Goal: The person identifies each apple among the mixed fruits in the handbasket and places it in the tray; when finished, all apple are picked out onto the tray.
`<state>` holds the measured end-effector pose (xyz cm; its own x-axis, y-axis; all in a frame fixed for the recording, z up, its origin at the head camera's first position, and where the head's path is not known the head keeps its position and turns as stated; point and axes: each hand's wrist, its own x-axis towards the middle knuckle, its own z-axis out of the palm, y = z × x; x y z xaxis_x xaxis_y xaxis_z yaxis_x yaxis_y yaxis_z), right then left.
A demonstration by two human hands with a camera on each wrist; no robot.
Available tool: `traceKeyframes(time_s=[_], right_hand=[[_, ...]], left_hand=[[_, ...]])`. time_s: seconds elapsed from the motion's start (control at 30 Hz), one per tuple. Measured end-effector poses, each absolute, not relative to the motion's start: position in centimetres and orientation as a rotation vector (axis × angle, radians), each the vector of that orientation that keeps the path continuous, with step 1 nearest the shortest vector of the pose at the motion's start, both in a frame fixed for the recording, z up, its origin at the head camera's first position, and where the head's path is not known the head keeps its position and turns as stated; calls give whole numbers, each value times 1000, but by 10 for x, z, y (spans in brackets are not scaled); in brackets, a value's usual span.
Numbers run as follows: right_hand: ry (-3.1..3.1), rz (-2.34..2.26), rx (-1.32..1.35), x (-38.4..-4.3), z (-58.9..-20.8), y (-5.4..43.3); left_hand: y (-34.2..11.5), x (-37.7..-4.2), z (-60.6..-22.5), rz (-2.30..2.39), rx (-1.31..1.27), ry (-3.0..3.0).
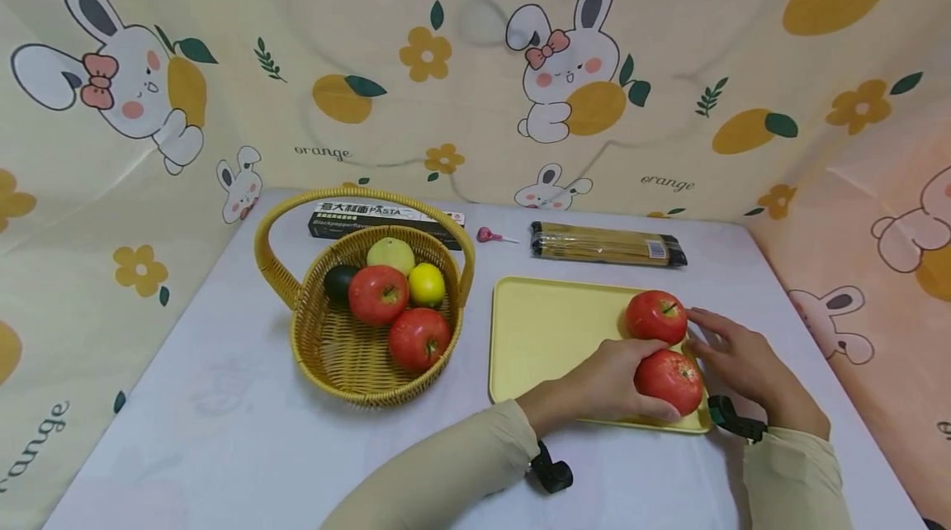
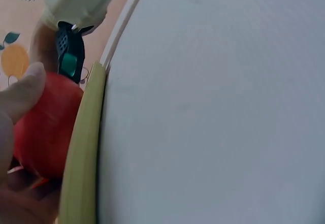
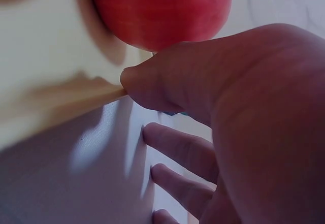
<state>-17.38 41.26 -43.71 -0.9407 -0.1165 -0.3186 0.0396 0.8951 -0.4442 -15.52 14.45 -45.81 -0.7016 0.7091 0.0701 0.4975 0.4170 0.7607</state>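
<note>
My left hand (image 1: 612,377) grips a red apple (image 1: 669,382) over the front right corner of a yellow tray (image 1: 553,328). In the left wrist view, its thumb and fingers curl round that apple (image 2: 51,125), beside the tray's rim (image 2: 84,153). A second red apple (image 1: 656,317) sits just behind it on the tray. At the tray's right edge is my right hand (image 1: 743,365), its fingers extended. The right wrist view shows the right thumb (image 3: 162,82) at the rim, below a red apple (image 3: 162,10), with the other fingers spread outside the tray.
On the left stands a wicker basket (image 1: 327,361) with two red apples, a yellow lemon (image 1: 427,285), a pale green round fruit (image 1: 390,255) and a dark green one (image 1: 340,283). Behind are a pasta box (image 1: 386,220), a lollipop (image 1: 486,234) and a noodle pack (image 1: 605,243).
</note>
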Motion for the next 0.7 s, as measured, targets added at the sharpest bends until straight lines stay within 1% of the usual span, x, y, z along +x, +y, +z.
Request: traceKeyframes(time_s=[0.17,0.33,0.5,0.7], right_hand=[[2719,-659,-61,-175,-438,411],[2721,-645,-57,-174,-439,410],[2731,-634,-68,-172,-438,411],[2736,-624,-85,-174,-436,413]], left_hand=[[148,-150,-456,998,1097,2600],[131,-142,-446,943,1167,2676],[95,-137,-420,1109,1176,2509],[35,-129,-390,1388,1179,2213]])
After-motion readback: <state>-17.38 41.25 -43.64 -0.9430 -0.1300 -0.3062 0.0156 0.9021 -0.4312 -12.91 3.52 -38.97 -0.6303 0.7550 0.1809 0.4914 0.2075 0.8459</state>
